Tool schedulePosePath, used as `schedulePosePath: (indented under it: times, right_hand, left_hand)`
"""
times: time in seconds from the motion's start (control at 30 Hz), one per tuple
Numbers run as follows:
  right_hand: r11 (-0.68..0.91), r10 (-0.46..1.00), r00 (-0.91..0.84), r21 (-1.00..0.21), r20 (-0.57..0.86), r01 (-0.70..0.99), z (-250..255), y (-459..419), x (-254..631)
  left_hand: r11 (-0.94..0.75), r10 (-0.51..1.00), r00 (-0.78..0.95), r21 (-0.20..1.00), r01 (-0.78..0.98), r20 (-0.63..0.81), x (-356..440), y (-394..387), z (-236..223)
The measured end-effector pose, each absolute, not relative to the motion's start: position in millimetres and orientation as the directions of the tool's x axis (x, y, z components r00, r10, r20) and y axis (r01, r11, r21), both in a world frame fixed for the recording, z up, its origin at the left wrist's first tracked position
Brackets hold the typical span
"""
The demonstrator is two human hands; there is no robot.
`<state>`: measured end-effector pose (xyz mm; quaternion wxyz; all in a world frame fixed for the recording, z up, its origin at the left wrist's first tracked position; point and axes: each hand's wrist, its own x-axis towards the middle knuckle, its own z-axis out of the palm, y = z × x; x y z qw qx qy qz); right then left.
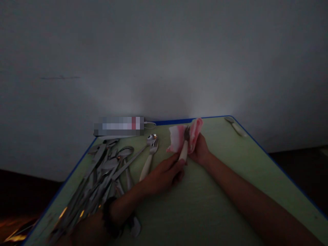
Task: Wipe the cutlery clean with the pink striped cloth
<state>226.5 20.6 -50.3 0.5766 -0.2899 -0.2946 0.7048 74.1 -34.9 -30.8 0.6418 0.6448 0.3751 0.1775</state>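
My left hand (164,175) grips the white handle of a fork (184,147) near the middle of the green table (210,205). The fork's metal head is wrapped in a pink and white cloth (179,136). My right hand (201,150) is closed on that cloth from the right side. Both hands rest low over the table top.
A pile of several metal spoons and forks (102,177) lies at the left. A white-handled fork (148,160) lies beside the pile. Another white-handled piece of cutlery (235,127) lies at the far right corner. A blurred box (119,125) sits at the back edge by the grey wall.
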Motion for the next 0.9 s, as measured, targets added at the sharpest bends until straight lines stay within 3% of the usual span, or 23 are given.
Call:
schedulePosePath:
  times: [0.1, 0.27, 0.53, 0.9]
  right_hand:
    - [-0.255, 0.961, -0.261, -0.669, -0.093, -0.698, -50.0, 18.5, 227.3]
    - [-0.264, 0.963, -0.233, -0.627, -0.132, -0.733, -41.9, 16.0, 224.3]
    - [-0.214, 0.977, -0.132, -0.735, -0.169, -0.643, -50.9, 19.2, 223.7]
    - [-0.185, 0.983, -0.096, -0.823, -0.158, -0.537, -55.2, 20.1, 225.5]
  left_hand:
    - [0.136, 0.712, 0.654, 0.964, 0.229, -0.256, 73.6, -35.3, -32.3]
    - [0.032, 0.684, 0.694, 0.96, 0.278, -0.223, 71.4, -35.4, -26.7]
    - [-0.093, 0.67, 0.717, 0.935, 0.343, -0.196, 71.4, -35.2, -19.9]
    - [-0.004, 0.592, 0.779, 0.966, 0.259, -0.207, 69.3, -35.6, -24.9]
